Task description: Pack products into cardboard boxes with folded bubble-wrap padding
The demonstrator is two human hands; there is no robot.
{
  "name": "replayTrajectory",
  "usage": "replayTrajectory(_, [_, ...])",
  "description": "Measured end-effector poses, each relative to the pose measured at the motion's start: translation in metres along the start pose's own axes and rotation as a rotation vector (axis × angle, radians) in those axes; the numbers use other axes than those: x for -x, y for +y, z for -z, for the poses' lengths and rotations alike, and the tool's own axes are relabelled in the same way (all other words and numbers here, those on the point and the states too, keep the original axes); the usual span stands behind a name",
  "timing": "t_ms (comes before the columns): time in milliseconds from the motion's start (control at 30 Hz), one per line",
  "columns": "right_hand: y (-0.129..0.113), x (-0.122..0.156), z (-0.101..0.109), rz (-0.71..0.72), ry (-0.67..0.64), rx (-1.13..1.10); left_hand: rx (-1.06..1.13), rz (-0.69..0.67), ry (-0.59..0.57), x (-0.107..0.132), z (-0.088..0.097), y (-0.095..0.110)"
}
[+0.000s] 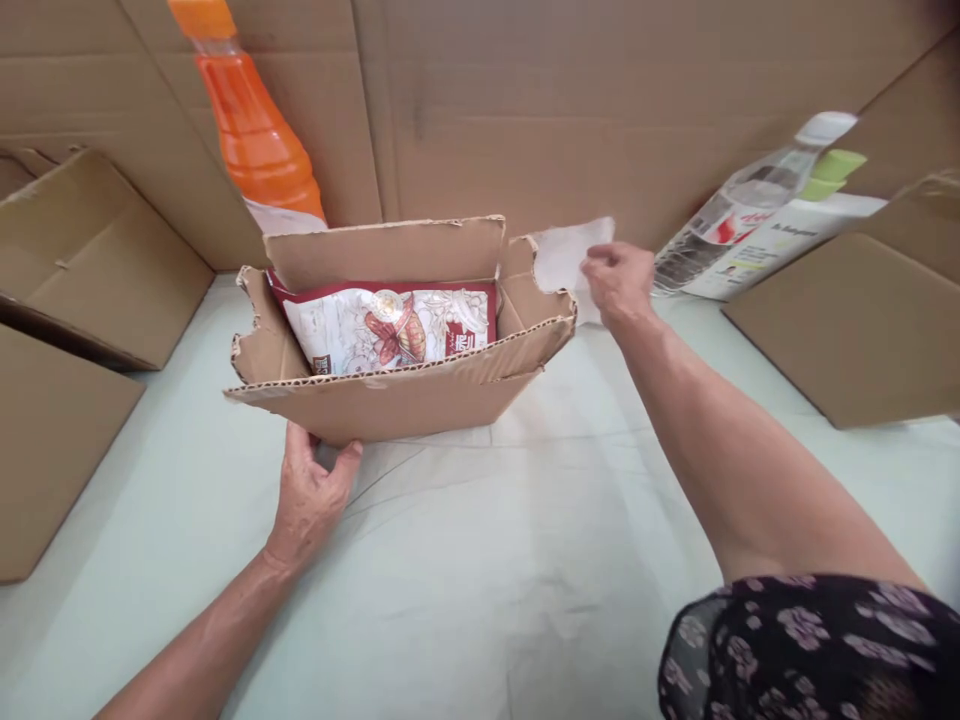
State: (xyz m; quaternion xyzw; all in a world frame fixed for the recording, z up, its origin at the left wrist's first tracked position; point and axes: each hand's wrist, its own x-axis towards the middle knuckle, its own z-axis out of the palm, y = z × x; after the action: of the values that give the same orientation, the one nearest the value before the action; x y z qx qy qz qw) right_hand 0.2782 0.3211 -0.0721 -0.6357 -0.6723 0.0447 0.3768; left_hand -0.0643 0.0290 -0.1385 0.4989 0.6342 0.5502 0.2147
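Observation:
An open cardboard box [390, 395] with torn flaps sits in the middle of the pale cloth. Inside it lies a red and white printed packet [390, 325]. My left hand [309, 490] rests against the box's near bottom edge, fingers tucked under it. My right hand [616, 283] is beyond the box's right corner, fingers pinched on a white sheet of paper [564, 255] that stands behind that corner.
A tall orange drink bottle [255, 130] stands behind the box. A clear bottle [739, 215] and a white bottle with a green cap [795, 225] lie at the right. Flat cardboard pieces [90, 255] lie left and right [862, 320]; cardboard walls rise behind.

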Motion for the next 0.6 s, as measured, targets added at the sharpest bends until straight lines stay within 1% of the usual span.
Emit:
replayTrajectory(33, [-0.005,0.012,0.01,0.025,0.034,0.033,0.003,0.005,-0.003,0.0,0.0,0.001])
replayTrajectory(67, [-0.01,0.028,0.023,0.078,0.085,0.075,0.004,0.01,-0.009,0.0,0.0,0.002])
replayTrajectory(100, [-0.014,0.05,0.038,0.172,0.147,0.128,0.005,0.015,-0.014,0.0,0.0,0.003])
replayTrajectory(133, [-0.018,0.077,0.053,0.266,0.239,0.181,0.005,0.023,-0.02,0.0,0.0,0.004])
replayTrajectory(167, [-0.021,0.106,0.069,0.382,0.275,0.231,0.004,0.031,-0.022,0.0,0.0,0.005])
replayTrajectory(233, [-0.03,0.171,0.095,0.617,0.298,0.277,-0.005,0.042,-0.012,-0.001,0.0,0.006])
replayTrajectory(267, [-0.036,0.202,0.105,0.679,0.233,0.278,-0.009,0.042,-0.004,-0.001,0.0,0.006])
replayTrajectory(300, [-0.043,0.231,0.113,0.733,0.134,0.247,-0.012,0.036,0.003,-0.002,-0.001,0.005])
replayTrajectory(367, [-0.058,0.275,0.123,0.812,-0.116,0.131,-0.02,0.008,0.023,-0.003,-0.001,0.004])
replayTrajectory(400, [-0.066,0.288,0.126,0.82,-0.214,0.055,-0.029,-0.012,0.035,-0.003,-0.001,0.004])
replayTrajectory(433, [-0.073,0.296,0.127,0.8,-0.275,-0.022,-0.042,-0.033,0.048,-0.004,0.0,0.004])
replayTrajectory(467, [-0.078,0.297,0.128,0.741,-0.295,-0.093,-0.062,-0.058,0.062,-0.004,0.001,0.005])
replayTrajectory(533, [-0.084,0.284,0.122,0.536,-0.27,-0.201,-0.121,-0.11,0.085,-0.005,0.004,0.008])
replayTrajectory(600, [-0.086,0.26,0.107,0.311,-0.277,-0.27,-0.192,-0.143,0.103,-0.005,0.008,0.011])
